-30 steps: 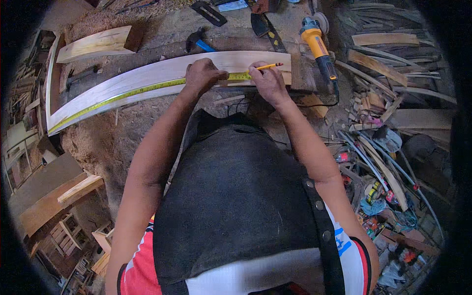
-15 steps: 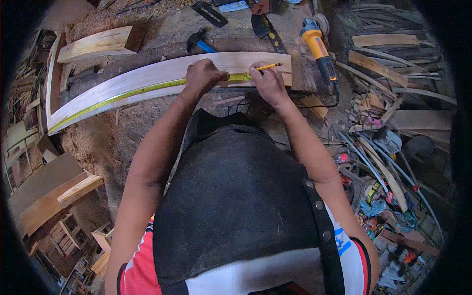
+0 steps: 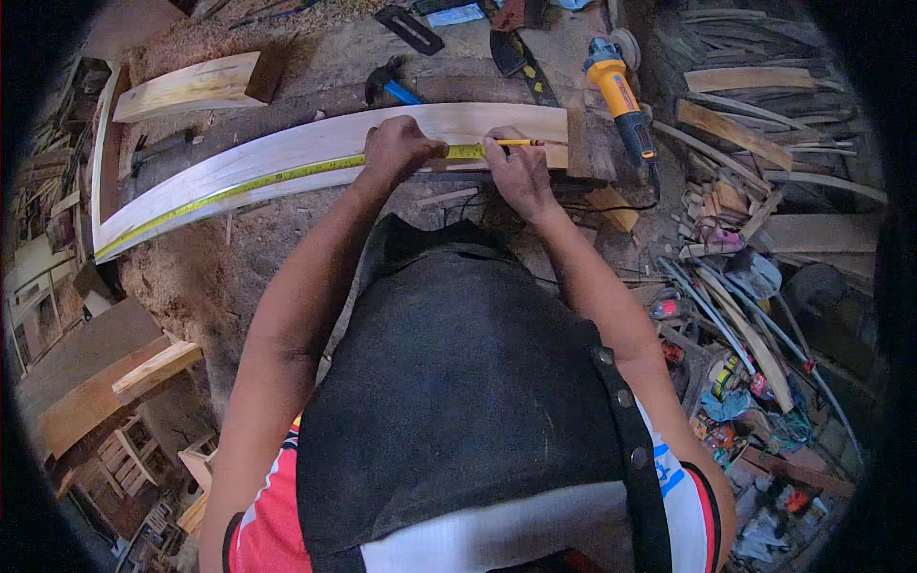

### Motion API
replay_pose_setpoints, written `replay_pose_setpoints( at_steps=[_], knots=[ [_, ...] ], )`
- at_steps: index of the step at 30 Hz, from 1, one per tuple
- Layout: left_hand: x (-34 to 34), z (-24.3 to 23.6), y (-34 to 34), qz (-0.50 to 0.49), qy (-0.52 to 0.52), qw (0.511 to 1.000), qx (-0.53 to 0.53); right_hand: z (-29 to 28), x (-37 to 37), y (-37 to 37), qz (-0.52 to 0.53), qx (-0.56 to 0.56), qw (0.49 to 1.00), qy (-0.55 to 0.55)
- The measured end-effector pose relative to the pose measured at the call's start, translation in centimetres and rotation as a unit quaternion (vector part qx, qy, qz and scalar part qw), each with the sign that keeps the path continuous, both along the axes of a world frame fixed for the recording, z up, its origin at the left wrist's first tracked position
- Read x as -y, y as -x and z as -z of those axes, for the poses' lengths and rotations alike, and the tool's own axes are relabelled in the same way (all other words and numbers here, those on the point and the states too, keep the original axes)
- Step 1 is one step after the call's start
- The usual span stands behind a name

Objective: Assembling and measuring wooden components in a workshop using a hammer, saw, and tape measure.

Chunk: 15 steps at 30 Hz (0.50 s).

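A long pale wooden board (image 3: 315,143) with a curved upper edge stretches across the bench. Along it runs the extended yellow blade of a tape measure (image 3: 258,180), reaching the board's narrow left tip. My left hand (image 3: 401,148) is closed on the tape near the board's right part, thumb pointing right. Just right of it, my right hand (image 3: 521,177) grips a yellow pencil (image 3: 522,142), which lies nearly level over the board with its end to the right. The right thumb is at the tape's right visible stretch; whether it presses the tape is unclear.
Behind the board lie a blue-handled hammer (image 3: 394,84), a dark slotted tool part (image 3: 409,29) and a short curved wood block (image 3: 191,86). A yellow angle grinder (image 3: 616,91) with a cord rests at the right. Wood strips (image 3: 735,132) and clutter are piled far right.
The pencil has swung from slanting up to the right to nearly level, its right end lower. My right hand has turned slightly; my left hand has barely moved.
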<state>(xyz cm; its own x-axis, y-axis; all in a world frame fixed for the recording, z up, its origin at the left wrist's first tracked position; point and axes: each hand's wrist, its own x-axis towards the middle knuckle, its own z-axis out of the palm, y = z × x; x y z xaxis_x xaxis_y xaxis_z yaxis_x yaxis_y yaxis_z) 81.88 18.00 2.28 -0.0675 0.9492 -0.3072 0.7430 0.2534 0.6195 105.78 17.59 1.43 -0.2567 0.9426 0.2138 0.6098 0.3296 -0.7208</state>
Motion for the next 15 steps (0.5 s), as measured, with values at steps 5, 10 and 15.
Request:
replay_pose_setpoints(
  at_steps=[5, 10, 15],
  knots=[
    [-0.3, -0.5, 0.0, 0.021, 0.010, 1.000, -0.018, -0.4, 0.0, 0.3, 0.000, 0.005, 1.000, 0.008],
    [-0.3, -0.5, 0.0, 0.021, 0.019, 1.000, -0.007, -0.8, -0.9, -0.1, 0.012, -0.007, 0.995, 0.099],
    [-0.4, -0.3, 0.0, 0.024, 0.017, 0.999, -0.015, -0.9, -1.7, -0.4, 0.004, -0.021, 0.989, 0.147]
  ],
)
